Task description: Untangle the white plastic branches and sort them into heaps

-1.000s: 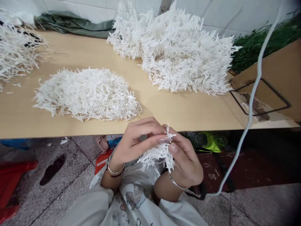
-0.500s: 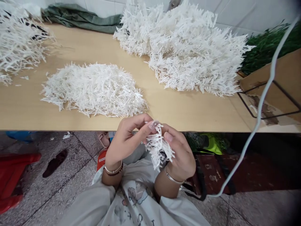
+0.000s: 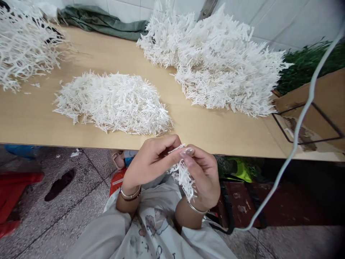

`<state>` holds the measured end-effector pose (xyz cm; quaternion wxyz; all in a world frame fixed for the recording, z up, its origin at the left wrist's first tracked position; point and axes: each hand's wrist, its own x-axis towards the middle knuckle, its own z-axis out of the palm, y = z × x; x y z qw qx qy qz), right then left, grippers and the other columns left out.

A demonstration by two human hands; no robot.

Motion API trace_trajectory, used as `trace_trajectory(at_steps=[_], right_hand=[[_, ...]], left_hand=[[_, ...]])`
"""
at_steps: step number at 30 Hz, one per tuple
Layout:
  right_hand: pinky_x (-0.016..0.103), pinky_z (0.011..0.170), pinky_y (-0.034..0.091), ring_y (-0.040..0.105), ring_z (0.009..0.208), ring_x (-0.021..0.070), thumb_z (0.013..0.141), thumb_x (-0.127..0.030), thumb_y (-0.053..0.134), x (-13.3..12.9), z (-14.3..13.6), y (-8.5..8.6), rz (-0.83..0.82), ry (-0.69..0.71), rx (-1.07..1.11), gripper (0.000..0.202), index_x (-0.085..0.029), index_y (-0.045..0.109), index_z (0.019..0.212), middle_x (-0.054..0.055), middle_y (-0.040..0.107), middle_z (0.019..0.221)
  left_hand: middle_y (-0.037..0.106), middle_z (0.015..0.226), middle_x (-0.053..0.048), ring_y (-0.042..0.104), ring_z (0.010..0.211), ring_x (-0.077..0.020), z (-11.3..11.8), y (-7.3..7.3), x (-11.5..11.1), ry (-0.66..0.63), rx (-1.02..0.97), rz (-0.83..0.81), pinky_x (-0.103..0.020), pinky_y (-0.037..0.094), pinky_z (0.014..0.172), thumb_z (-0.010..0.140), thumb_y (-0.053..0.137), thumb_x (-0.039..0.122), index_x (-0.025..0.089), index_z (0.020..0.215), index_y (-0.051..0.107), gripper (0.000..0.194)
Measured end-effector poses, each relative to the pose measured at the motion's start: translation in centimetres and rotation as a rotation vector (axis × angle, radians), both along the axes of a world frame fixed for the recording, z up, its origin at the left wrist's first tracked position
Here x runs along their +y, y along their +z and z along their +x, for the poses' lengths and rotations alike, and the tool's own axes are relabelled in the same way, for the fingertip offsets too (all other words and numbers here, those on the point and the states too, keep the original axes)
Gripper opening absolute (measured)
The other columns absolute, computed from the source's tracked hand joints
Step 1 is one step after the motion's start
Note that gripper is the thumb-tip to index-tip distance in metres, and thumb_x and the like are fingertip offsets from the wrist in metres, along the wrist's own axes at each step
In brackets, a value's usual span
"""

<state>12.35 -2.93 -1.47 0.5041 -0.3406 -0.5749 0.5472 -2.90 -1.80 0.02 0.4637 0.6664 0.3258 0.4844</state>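
A small bunch of white branching plastic strands (image 3: 183,176) hangs between my hands, in front of the table's near edge. My left hand (image 3: 153,162) pinches its top from the left, thumb and fingertips pressed together. From the right, my right hand (image 3: 202,174) is closed around the bunch's upper right side, its thumb meeting the left fingertips. The exact spot where the fingertips meet is partly hidden. Just beyond my left hand lies a low pile of white strands (image 3: 115,102) on the table (image 3: 194,126).
A larger white heap (image 3: 215,61) lies at the back right. White netlike strands (image 3: 24,46) are at the far left, beside a green cloth (image 3: 99,23). A grey cable (image 3: 299,122) crosses the right side, before a cardboard box (image 3: 326,93) and black wire frame.
My right thumb has come in against my left fingertips, and the bunch is more covered by my hands. The camera view has shifted slightly.
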Motion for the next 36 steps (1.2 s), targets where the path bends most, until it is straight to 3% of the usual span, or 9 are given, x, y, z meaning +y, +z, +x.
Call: trace_trajectory(at_steps=[4, 10, 14, 23, 26, 28, 30, 34, 36], right_hand=[[0.024, 0.053, 0.029, 0.035, 0.055, 0.0095, 0.085, -0.039, 0.06, 0.0, -0.1, 0.0, 0.013, 0.019, 0.054, 0.028, -0.018, 0.054, 0.067, -0.003, 0.042, 0.058], [0.022, 0.041, 0.02, 0.026, 0.041, 0.007, 0.083, -0.041, 0.057, -0.3, -1.2, 0.8, -0.132, 0.135, 0.257, 0.041, -0.017, 0.045, 0.053, -0.004, 0.036, 0.046], [0.022, 0.036, 0.016, 0.021, 0.035, 0.0067, 0.081, -0.039, 0.056, -0.3, -2.2, 1.6, -0.167, 0.126, 0.363, 0.043, -0.018, 0.04, 0.047, -0.005, 0.031, 0.039], [0.017, 0.034, 0.02, 0.025, 0.03, 0.003, 0.081, -0.025, 0.051, 1.6, -0.8, 1.1, -0.073, 0.603, 0.598, 0.04, -0.019, 0.029, 0.048, -0.007, 0.032, 0.04], [0.015, 0.036, 0.022, 0.022, 0.028, 0.0004, 0.081, -0.019, 0.046, 2.1, -0.7, 1.1, -0.031, 0.782, 0.989, 0.037, -0.02, 0.025, 0.05, -0.009, 0.026, 0.04], [0.016, 0.036, 0.021, 0.021, 0.028, 0.0004, 0.081, -0.019, 0.045, 2.2, -1.0, 1.2, -0.022, 0.756, 1.012, 0.037, -0.02, 0.023, 0.05, -0.01, 0.023, 0.039], [0.02, 0.038, 0.021, 0.021, 0.031, 0.0025, 0.081, -0.022, 0.049, 1.9, -1.4, 1.0, -0.033, 0.545, 0.798, 0.038, -0.019, 0.025, 0.05, -0.009, 0.024, 0.04], [0.024, 0.045, 0.019, 0.024, 0.045, 0.0075, 0.085, -0.028, 0.057, 0.8, -2.3, -0.2, 0.0, -0.115, 0.361, 0.034, -0.018, 0.039, 0.057, -0.006, 0.03, 0.051], [0.024, 0.046, 0.018, 0.024, 0.05, 0.0086, 0.087, -0.03, 0.057, 0.3, -2.6, -0.7, 0.034, -0.248, 0.216, 0.031, -0.019, 0.043, 0.062, -0.005, 0.031, 0.055]], left_hand=[[0.023, 0.053, 0.007, 0.019, 0.048, -0.0057, 0.0, -0.2, 0.1, -0.158, -0.145, -0.155, -0.023, 0.017, 0.044, 0.09, 0.056, 0.031, 0.016, 0.057, 0.036, 0.042], [0.045, 0.041, 0.002, 0.033, 0.037, -0.0038, -0.7, -1.4, 1.3, -0.582, -0.355, -0.343, -0.021, 0.025, 0.039, 0.086, 0.063, 0.034, 0.014, 0.048, 0.053, 0.044], [0.043, 0.035, 0.001, 0.036, 0.031, -0.0048, -0.1, -2.4, 1.9, -0.758, -0.512, -0.421, -0.022, 0.023, 0.034, 0.083, 0.065, 0.041, 0.015, 0.044, 0.051, 0.049], [0.032, 0.031, 0.004, 0.026, 0.028, -0.0045, 1.6, -1.8, 1.1, -0.699, -0.59, -0.4, -0.022, 0.023, 0.031, 0.084, 0.062, 0.046, 0.017, 0.04, 0.039, 0.057], [0.018, 0.027, 0.007, 0.017, 0.022, -0.0047, -0.2, -1.4, 1.3, -0.532, -0.642, -0.179, -0.021, 0.023, 0.027, 0.08, 0.058, 0.059, 0.018, 0.036, 0.025, 0.068], [0.009, 0.027, 0.008, 0.012, 0.021, -0.0039, -1.8, -1.1, 1.5, -0.291, -0.687, -0.043, -0.02, 0.021, 0.025, 0.082, 0.058, 0.055, 0.017, 0.037, 0.019, 0.07], [0.009, 0.032, 0.008, 0.01, 0.025, -0.0031, -3.0, -0.9, 1.6, 0.051, -0.7, 0.029, -0.02, 0.018, 0.028, 0.085, 0.058, 0.042, 0.016, 0.041, 0.019, 0.065], [0.023, 0.045, 0.006, 0.023, 0.041, -0.0051, -3.7, -1.1, 2.1, 0.801, -0.444, 0.187, -0.024, 0.019, 0.041, 0.087, 0.061, 0.037, 0.016, 0.047, 0.031, 0.054], [0.03, 0.049, 0.004, 0.027, 0.046, -0.0068, -3.5, -1.2, 2.6, 0.986, -0.203, 0.218, -0.026, 0.02, 0.046, 0.09, 0.058, 0.038, 0.016, 0.049, 0.04, 0.049]])
